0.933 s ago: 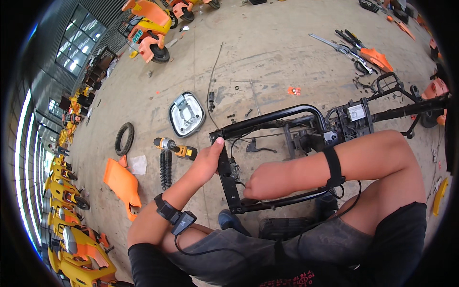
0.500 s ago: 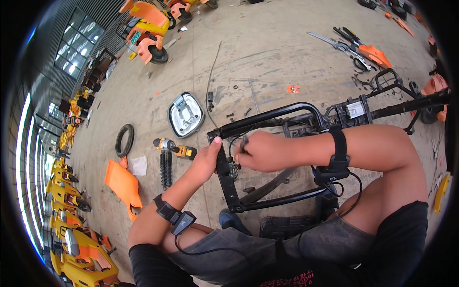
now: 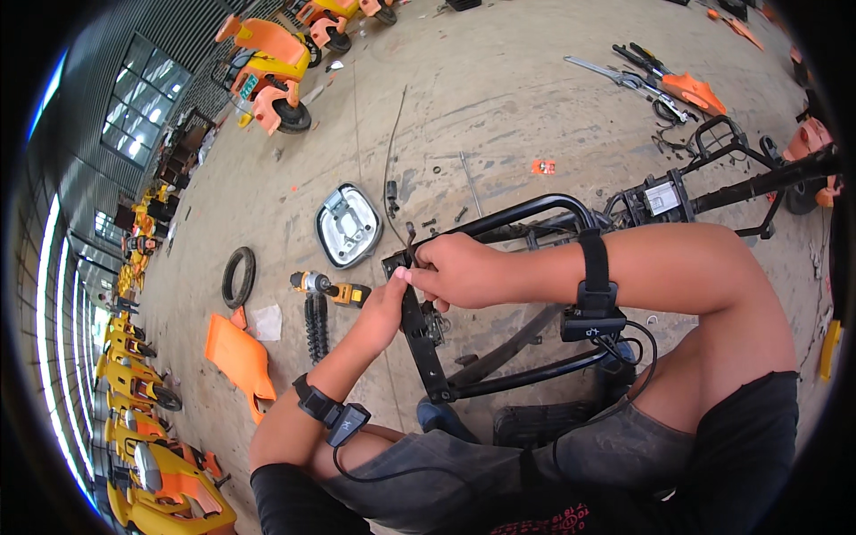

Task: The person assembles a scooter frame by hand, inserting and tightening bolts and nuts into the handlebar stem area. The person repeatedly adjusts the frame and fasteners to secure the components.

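Note:
A black scooter frame (image 3: 526,211) lies across in front of me, its flat end bracket (image 3: 426,361) toward my left. My left hand (image 3: 383,308) grips this bracket near its far corner, thumb tip on top and the other fingers mostly hidden. My right hand (image 3: 464,267) is closed at the same corner, its fingertips touching my left thumb. From its fist a slim dark tool (image 3: 411,234) sticks up, its exact kind unclear. Below my right fingers a small metal latch-like part (image 3: 434,328) sits on the bracket's inner side.
Beyond my left hand lie a yellow-black cordless drill (image 3: 343,292), a pair of black shock absorbers (image 3: 316,325), a grey-white shell (image 3: 349,226), a tyre (image 3: 238,277) and an orange panel (image 3: 239,357). Loose bolts (image 3: 461,214) and a long rod (image 3: 470,183) lie past the frame.
My right hand has moved left and slightly up, from inside the frame to its far corner beside my left thumb. My left hand stays on the bracket, shifted slightly down in view.

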`<state>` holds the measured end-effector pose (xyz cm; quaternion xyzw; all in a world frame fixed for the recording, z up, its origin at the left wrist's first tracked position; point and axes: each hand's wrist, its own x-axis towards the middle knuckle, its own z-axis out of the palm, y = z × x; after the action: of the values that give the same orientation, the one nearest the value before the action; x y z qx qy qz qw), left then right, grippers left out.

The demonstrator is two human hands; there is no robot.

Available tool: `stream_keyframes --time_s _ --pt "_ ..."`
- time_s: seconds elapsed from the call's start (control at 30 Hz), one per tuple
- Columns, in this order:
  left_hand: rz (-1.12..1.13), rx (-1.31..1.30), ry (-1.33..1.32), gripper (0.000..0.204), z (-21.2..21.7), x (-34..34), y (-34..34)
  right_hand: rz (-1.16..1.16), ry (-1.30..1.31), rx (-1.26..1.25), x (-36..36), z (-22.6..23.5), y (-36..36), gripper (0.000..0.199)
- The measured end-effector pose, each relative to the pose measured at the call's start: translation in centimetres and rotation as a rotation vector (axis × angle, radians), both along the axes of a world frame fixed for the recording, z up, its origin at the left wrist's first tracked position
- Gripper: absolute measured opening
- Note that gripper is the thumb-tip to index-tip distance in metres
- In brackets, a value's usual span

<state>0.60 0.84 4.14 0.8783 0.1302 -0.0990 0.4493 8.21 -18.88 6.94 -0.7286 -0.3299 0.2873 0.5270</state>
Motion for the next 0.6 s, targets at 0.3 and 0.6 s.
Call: stream_keyframes --time_s 0.3,0.6 --pt "-0.016 -0.026 -0.011 0.083 0.3 -0.1 -0.3 0.025 -0.256 0.029 -0.5 -0.4 -0.6 0.035" --pt "-0.033 -0.014 -0.004 0.083 0.3 -0.1 0.1 0.178 -0.702 0.038 -1.4 -1.1 -1.2 0.028"
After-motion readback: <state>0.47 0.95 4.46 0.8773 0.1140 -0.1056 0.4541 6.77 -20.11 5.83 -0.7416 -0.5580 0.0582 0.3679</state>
